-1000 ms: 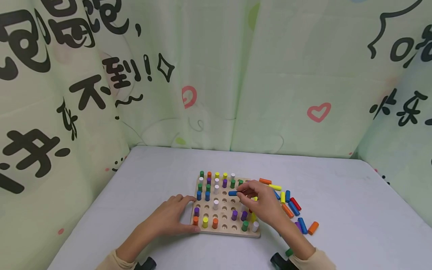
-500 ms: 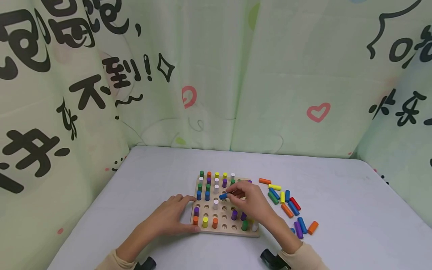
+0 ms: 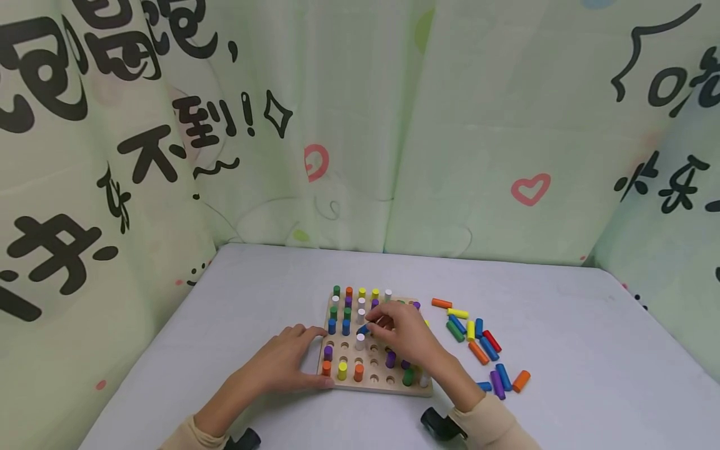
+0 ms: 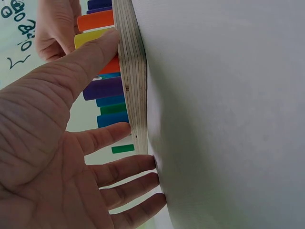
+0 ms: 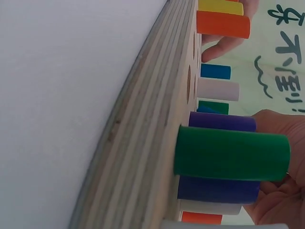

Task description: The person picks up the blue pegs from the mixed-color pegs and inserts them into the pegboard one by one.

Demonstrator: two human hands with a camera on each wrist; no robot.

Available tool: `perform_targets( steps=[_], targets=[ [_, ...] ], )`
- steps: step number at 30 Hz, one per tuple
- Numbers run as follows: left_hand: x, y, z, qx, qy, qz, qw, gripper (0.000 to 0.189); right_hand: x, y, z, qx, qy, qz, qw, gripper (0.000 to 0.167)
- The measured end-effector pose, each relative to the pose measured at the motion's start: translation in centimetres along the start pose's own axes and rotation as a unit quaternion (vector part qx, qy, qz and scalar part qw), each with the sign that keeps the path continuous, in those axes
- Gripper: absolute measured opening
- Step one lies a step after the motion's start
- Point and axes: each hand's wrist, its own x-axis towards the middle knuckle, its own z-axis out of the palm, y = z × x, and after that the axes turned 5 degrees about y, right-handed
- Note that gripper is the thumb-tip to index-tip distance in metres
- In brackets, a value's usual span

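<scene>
A wooden pegboard (image 3: 388,389) with rows of coloured pegs lies on the table. My left hand (image 3: 287,359) rests against its left side, thumb at the near corner and index finger farther up the edge. In the left wrist view, the left thumb and index finger touch the board edge (image 4: 131,62), the other fingers spread out straight. My right hand (image 3: 402,331) is over the middle of the board and pinches a tilted blue peg (image 3: 362,329), just behind a standing white peg (image 3: 360,342). Whether its lower end is in a hole is hidden. A green peg (image 5: 233,152) fills the right wrist view's foreground.
Right of the board lie several loose pegs, among them an orange peg (image 3: 441,302), a red peg (image 3: 492,340) and a purple peg (image 3: 497,384). A printed curtain (image 3: 461,125) hangs behind the white table (image 3: 590,350).
My right hand has moved left across the board with the blue peg, which is now down by the white peg. The left hand has stayed in place.
</scene>
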Motion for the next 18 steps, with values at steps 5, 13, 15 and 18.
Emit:
perform_targets(
  steps=[5, 13, 15, 18],
  targets=[
    [-0.08, 0.04, -0.09, 0.003, 0.001, -0.001, 1.0000, 0.086, 0.46, -0.09, 0.36, -0.011, 0.000, 0.004, 0.9999, 0.011],
    [-0.09, -0.06, -0.04, 0.002, 0.002, 0.003, 1.0000, 0.086, 0.69, -0.55, 0.85, -0.008, 0.008, -0.018, 0.9998, 0.015],
    [-0.09, -0.10, -0.04, 0.001, 0.003, 0.004, 1.0000, 0.086, 0.62, -0.60, 0.86, -0.006, 0.011, -0.017, 0.9998, 0.015],
    [-0.06, -0.12, -0.04, 0.001, 0.003, 0.005, 1.0000, 0.086, 0.37, -0.59, 0.79, -0.006, 0.017, -0.014, 0.9997, 0.015]
  ],
)
